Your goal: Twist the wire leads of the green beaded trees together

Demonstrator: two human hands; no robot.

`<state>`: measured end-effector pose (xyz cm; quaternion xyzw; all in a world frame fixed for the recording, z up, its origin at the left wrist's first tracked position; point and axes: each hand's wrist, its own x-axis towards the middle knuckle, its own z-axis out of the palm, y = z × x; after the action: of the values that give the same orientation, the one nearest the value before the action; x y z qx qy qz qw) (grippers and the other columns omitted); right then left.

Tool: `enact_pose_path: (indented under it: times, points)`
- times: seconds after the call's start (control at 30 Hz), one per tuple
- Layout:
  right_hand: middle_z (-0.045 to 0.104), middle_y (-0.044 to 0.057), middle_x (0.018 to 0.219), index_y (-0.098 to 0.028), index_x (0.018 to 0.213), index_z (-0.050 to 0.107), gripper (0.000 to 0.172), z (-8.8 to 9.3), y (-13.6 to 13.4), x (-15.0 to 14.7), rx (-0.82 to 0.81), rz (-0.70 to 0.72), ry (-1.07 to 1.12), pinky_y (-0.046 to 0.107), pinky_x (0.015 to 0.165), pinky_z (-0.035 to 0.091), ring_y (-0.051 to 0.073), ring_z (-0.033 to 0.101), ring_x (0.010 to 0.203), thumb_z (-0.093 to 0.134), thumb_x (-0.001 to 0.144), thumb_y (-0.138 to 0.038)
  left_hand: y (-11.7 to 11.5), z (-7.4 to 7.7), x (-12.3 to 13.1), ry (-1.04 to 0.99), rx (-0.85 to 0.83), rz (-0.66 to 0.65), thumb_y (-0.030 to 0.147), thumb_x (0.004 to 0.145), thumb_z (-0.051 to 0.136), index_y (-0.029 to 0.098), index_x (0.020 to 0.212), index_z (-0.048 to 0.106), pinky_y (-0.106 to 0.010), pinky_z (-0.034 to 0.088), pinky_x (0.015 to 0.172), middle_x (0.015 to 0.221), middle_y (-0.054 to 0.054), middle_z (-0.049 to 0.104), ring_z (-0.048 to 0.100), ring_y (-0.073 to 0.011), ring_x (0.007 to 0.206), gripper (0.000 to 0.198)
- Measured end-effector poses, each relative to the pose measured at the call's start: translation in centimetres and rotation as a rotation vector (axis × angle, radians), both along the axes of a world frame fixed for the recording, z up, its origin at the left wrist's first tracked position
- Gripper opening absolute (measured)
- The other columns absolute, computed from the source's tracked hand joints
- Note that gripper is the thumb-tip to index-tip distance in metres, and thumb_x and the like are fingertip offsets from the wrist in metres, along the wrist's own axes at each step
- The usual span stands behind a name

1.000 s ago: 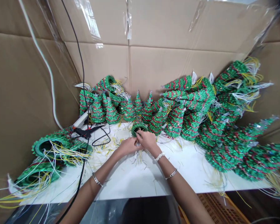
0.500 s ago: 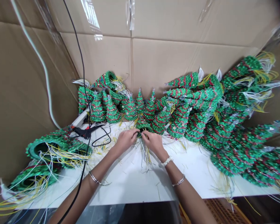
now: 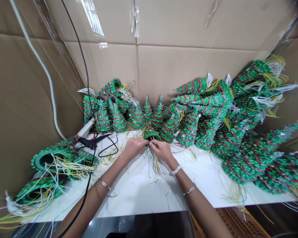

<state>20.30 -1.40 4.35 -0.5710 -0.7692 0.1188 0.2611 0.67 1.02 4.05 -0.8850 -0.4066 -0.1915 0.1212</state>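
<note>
A small green tinsel Christmas tree (image 3: 151,133) lies on its side, its hollow base facing me. Thin wires (image 3: 154,162) in yellow, white and dark colours come out of that base and hang down over the white table (image 3: 139,198). Just at the base opening, my left hand (image 3: 136,147) pinches wire ends between thumb and fingertips. Opposite it, almost touching, my right hand (image 3: 161,149) is closed in a pinch on the same wires. Exactly which strands each hand has is too small to make out.
Tinsel trees (image 3: 250,155) are piled along the right and back. At left lie larger hollow trees (image 3: 49,158) with long wires. A glue gun (image 3: 91,142) with a black cord (image 3: 86,66) sits nearby. Cardboard walls (image 3: 176,66) enclose the table; wire scraps litter it.
The camera view has shifted slightly. My two hands stay at the tree's base, fingertips drawn a little closer together on the wires.
</note>
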Motion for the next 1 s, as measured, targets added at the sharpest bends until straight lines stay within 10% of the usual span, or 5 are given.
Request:
enact_pose_path:
  times: [0.43, 1.0]
  points:
    - [0.071, -0.002, 0.072, -0.026, 0.097, 0.075, 0.030, 0.1, -0.1, 0.6, -0.046, 0.099, 0.012, 0.023, 0.061, 0.026, 0.014, 0.062, 0.070, 0.050, 0.099, -0.043, 0.2, -0.2, -0.3, -0.042, 0.067, -0.009, 0.023, 0.098, 0.048, 0.019, 0.096, 0.067, -0.027, 0.037, 0.061, 0.075, -0.004, 0.072, 0.066, -0.0167, 0.067, 0.020]
    - [0.074, 0.002, 0.088, -0.026, 0.108, 0.075, 0.048, 0.0, -0.1, 1.1, -0.134, 0.239, -0.099, 0.025, 0.067, 0.027, 0.016, 0.063, 0.083, 0.027, 0.108, -0.028, -0.9, -0.1, 1.0, -0.157, -0.360, 0.275, 0.041, 0.098, 0.050, 0.027, 0.108, 0.069, -0.027, 0.042, 0.068, 0.082, -0.001, 0.076, 0.070, -0.0203, 0.078, 0.026]
